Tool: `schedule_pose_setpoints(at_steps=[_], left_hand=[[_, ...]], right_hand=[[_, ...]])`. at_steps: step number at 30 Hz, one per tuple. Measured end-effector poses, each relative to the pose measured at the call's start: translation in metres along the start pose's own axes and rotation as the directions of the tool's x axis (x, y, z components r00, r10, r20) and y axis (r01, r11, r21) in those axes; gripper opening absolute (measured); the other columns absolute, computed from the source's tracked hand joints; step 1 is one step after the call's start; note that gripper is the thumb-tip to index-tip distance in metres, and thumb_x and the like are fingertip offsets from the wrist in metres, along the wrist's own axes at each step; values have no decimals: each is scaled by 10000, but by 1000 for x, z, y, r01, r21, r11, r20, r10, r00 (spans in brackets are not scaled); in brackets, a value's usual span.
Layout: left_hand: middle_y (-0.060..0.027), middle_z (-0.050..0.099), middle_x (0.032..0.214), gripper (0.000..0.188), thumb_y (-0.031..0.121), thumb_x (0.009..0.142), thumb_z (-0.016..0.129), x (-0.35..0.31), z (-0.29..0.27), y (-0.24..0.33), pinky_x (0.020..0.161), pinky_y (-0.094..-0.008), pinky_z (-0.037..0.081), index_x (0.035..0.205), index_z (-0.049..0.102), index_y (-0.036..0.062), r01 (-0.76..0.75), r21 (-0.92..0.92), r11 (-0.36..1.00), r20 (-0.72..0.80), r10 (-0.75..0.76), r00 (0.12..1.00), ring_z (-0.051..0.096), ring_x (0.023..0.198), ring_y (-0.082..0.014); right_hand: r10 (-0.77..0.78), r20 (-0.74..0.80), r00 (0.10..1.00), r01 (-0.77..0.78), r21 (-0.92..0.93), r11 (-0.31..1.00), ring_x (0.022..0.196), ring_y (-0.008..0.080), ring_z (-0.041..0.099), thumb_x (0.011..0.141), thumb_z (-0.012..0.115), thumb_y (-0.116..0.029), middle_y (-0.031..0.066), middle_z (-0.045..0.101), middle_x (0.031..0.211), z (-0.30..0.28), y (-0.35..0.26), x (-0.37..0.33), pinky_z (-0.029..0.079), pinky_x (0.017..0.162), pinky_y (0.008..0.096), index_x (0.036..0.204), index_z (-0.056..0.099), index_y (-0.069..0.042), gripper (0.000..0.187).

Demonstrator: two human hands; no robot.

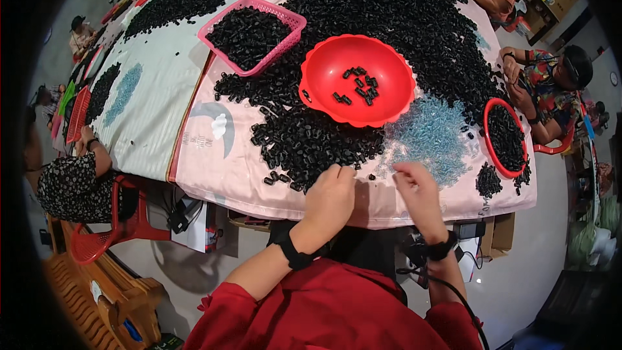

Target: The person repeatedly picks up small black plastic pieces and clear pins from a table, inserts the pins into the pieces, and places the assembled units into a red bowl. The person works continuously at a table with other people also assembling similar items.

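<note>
My left hand [330,198] is closed, with its bent fingertips at the near edge of a pile of small black plastic caps [314,146]. What it holds is hidden by the fingers. To its right, my right hand [420,196] has its fingers curled in a pinch beside a heap of small clear bluish pieces [431,139]; anything in that pinch is too small to make out. Beyond both hands sits a red scalloped bowl [317,68] with several black pieces in its bottom.
A pink basket [295,23] full of black pieces stands at the far left, a red oval basket [487,131] of them at right. A large black heap [376,0] covers the table's far part. People sit around; a red chair [126,236] stands left.
</note>
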State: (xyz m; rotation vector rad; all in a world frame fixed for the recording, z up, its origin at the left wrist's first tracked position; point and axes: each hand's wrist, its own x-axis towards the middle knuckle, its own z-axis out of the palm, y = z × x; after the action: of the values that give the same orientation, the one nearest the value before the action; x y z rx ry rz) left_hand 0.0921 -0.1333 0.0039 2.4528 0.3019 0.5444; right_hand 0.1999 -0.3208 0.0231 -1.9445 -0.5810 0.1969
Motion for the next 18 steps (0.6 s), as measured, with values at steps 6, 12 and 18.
schedule_pose_setpoints(at_steps=[6, 12, 18], left_hand=[[-126, 592, 956, 175, 31, 832, 666, 1, 10, -9, 741, -413, 582, 1007, 661, 36, -124, 203, 971, 92, 107, 990, 637, 909, -330], [-100, 586, 925, 141, 64, 793, 685, 4, 9, -5, 682, -361, 588, 923, 631, 55, -186, 186, 965, 19, 186, 982, 639, 876, -280], [-97, 584, 929, 140, 84, 830, 672, 11, 29, 9, 692, -370, 569, 968, 666, 58, -252, 87, 964, 31, 250, 968, 631, 881, -283]], right_hand=[[-377, 170, 911, 398, -607, 688, 919, 334, 623, 901, 728, -26, 123, 644, 954, 24, 2, 2, 449, 804, 441, 1053, 716, -60, 156], [-308, 118, 944, 315, -598, 737, 905, 334, 623, 919, 715, -45, 108, 648, 936, 18, 21, -1, 438, 803, 448, 1015, 700, -61, 99], [-382, 10, 924, 317, -578, 752, 894, 336, 628, 906, 719, -40, 107, 650, 932, 31, 18, 2, 439, 801, 449, 1020, 699, -62, 118]])
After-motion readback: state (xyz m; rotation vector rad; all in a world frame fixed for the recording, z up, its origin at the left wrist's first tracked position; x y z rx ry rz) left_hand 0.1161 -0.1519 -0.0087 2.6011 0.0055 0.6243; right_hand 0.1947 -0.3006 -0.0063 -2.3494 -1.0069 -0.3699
